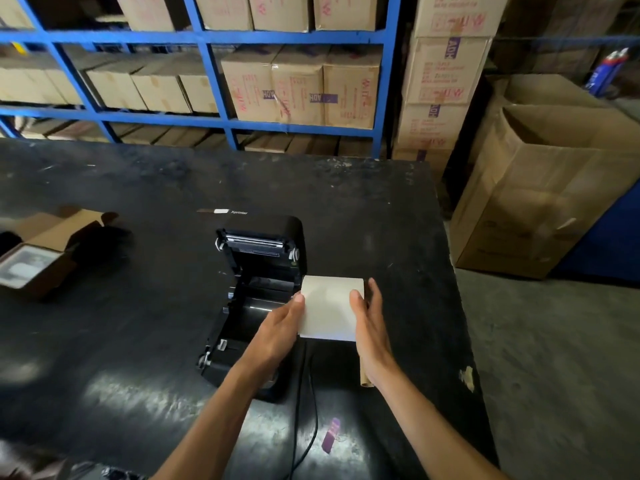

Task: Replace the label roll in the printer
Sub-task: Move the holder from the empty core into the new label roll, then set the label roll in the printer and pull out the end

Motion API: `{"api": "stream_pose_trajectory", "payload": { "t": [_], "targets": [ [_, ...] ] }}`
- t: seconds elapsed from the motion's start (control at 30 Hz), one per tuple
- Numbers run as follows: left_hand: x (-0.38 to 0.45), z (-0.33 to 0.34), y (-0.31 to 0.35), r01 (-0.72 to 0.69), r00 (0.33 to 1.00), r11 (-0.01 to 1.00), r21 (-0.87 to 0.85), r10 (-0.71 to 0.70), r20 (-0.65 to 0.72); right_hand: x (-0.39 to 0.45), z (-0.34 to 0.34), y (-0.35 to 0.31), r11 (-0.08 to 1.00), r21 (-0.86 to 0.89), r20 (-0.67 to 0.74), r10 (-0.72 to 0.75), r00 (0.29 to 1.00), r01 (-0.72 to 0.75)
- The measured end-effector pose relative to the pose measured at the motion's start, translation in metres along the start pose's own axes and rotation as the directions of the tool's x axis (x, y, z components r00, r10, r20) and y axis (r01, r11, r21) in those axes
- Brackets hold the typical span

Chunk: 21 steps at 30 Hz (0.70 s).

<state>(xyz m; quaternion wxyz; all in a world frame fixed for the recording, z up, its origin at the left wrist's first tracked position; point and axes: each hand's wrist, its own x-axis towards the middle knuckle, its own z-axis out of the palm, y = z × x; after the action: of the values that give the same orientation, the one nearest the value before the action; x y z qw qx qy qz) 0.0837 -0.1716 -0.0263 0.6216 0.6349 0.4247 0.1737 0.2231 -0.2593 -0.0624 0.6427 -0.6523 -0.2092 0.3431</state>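
Observation:
A black label printer [258,292] stands on the dark table [138,188] with its lid raised and its roll bay exposed. Just right of the bay I hold a white label roll [329,306] between both hands. My left hand [282,327] presses the roll's left end, reaching over the printer. My right hand [370,323] grips its right end. A brown cardboard core [363,374] lies on the table under my right wrist, partly hidden.
An open small carton [41,251] sits at the table's left. A black cable [304,410] runs from the printer toward me, beside a purple label scrap [331,434]. Blue shelving [207,81] with boxes stands behind. A large open box [547,188] is on the floor at right.

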Motion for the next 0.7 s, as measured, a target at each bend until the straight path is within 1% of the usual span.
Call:
{"api": "stream_pose_trajectory", "payload": {
  "t": [0.07,0.17,0.23,0.3,0.37,0.47,0.57,0.63,0.7],
  "targets": [
    [-0.004,-0.010,-0.003,-0.006,0.999,0.999,-0.032,0.005,-0.036,-0.003,0.013,0.002,0.998,-0.053,-0.008,-0.030,1.000,0.030],
    [-0.008,-0.028,-0.010,-0.040,0.996,0.999,-0.004,0.040,-0.075,-0.008,0.035,0.004,0.994,-0.073,0.033,-0.075,0.997,0.077],
    [-0.009,-0.043,-0.017,-0.068,0.991,0.997,0.023,0.070,-0.110,-0.011,0.054,0.007,0.995,-0.032,0.073,-0.097,0.993,0.099],
    [-0.009,-0.058,-0.023,-0.078,0.984,0.992,0.098,0.093,-0.152,-0.014,0.072,0.011,0.994,-0.005,0.094,-0.111,0.989,0.112],
    [-0.009,-0.073,-0.028,-0.062,0.978,0.990,0.129,0.087,-0.192,-0.017,0.087,0.014,0.994,0.010,0.128,-0.106,0.986,0.106],
    [-0.005,-0.095,-0.037,-0.041,0.979,0.994,0.101,0.061,-0.197,-0.017,0.106,0.016,0.997,-0.001,0.185,-0.072,0.980,0.074],
    [0.001,-0.117,-0.047,-0.041,0.983,0.995,0.087,0.056,-0.176,-0.016,0.124,0.016,0.997,-0.059,0.232,-0.039,0.972,0.055],
    [0.006,-0.127,-0.054,-0.062,0.984,0.995,0.076,0.074,-0.162,-0.015,0.132,0.018,0.991,-0.121,0.238,-0.023,0.971,0.053],
    [0.012,-0.136,-0.059,-0.082,0.985,0.993,0.080,0.093,-0.147,-0.012,0.140,0.024,0.958,-0.279,0.171,-0.017,0.985,0.065]
  ]
}}
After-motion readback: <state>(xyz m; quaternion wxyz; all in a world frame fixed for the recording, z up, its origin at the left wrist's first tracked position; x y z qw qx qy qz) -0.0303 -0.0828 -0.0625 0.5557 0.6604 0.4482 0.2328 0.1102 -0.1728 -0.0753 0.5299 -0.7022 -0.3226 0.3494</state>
